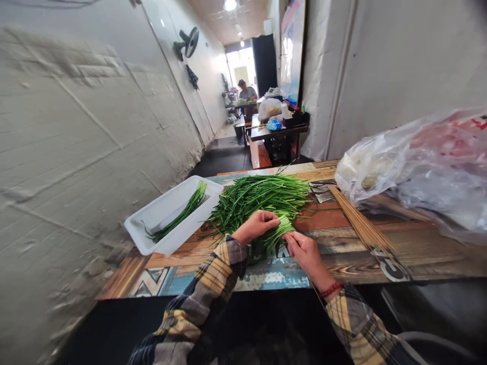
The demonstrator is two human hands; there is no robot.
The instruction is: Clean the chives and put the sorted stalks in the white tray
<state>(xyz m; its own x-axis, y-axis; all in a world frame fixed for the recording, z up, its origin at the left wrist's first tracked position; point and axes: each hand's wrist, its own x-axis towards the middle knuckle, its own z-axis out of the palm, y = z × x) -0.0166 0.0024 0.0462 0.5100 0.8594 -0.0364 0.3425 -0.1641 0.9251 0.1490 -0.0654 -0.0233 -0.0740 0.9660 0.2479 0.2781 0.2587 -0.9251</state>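
Observation:
My left hand (258, 225) is closed around a small bunch of green chives (282, 227), its thumb and fingers pinching near the pale cut ends. My right hand (304, 252), with a red bead bracelet at the wrist, is closed at the lower side of that bunch. A thin bamboo skewer (316, 291) runs down from under the right palm; its tip is hidden by fingers and stalks. Just beyond both hands lies a large loose pile of chives (262, 195) on the patterned wooden table (327, 238).
On the left stands a white plastic tray (137, 228) holding one bundle of chives (182, 213). Several bamboo skewers (361, 220) lie to the right, beside a large clear plastic bag (414, 162). Farther back, a person (247, 92) sits beyond another table (262, 133).

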